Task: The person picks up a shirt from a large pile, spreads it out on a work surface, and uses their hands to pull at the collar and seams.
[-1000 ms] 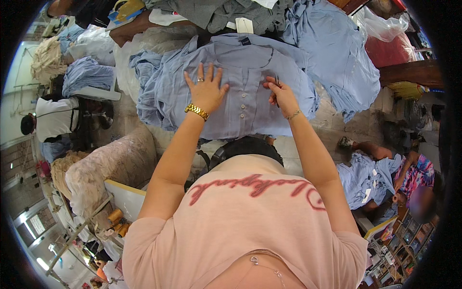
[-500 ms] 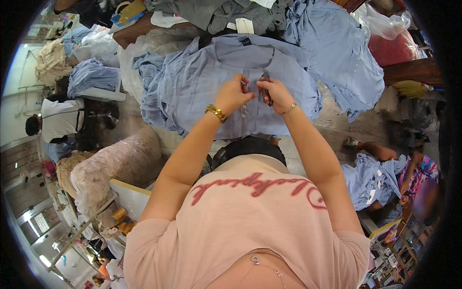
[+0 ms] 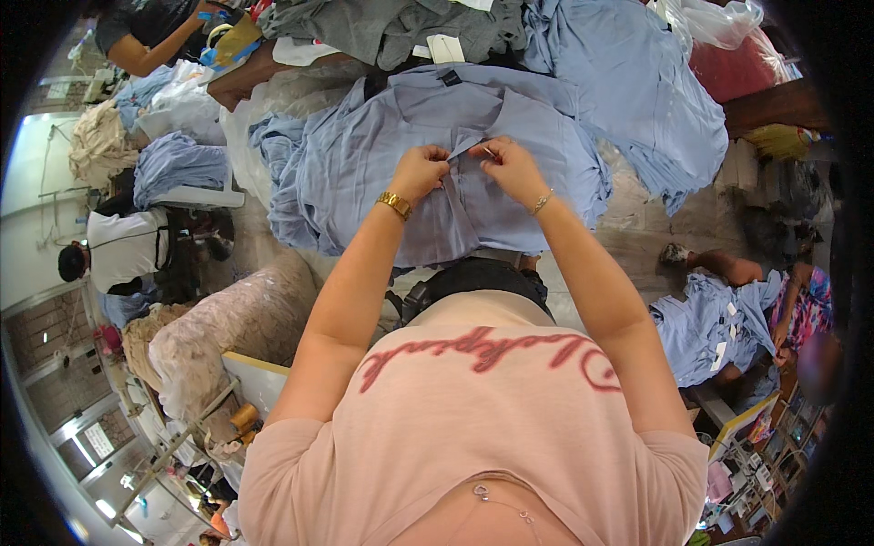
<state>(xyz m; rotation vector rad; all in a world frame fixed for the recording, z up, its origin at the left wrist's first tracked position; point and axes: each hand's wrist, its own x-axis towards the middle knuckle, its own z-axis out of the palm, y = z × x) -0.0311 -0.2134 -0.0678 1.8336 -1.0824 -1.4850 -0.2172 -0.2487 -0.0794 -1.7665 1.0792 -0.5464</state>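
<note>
"Where's the blouse [image 3: 464, 207]?"

"My feed has it spread just in front of the wearer's waist, over more blue cloth, its neck on the far side."

"And the fingers?"

"I see the left hand [image 3: 421, 173] pinched closed on the front band. The right hand [image 3: 512, 173] looks closed on the band too, slightly farther up; something thin glints there, and I can't tell what."

"How would it handle?"

"Light and limp, I'd judge: hard to break, easy to wrinkle, with little slip against bare fingers. I'd hold it by the front band, probably firmer than the body, and spare the neck, which could stretch."

"Room to move?"

"Tight on the far side: grey cloth [image 3: 391, 32] and a white tag [image 3: 445, 49] crowd the neck. To the right, a blue heap [image 3: 628, 100] drapes close by; to the left, clear plastic [image 3: 244, 141] lies past the rumpled folds. The near edge stops just short of the waist, so I'd favour lifting straight up."
</note>
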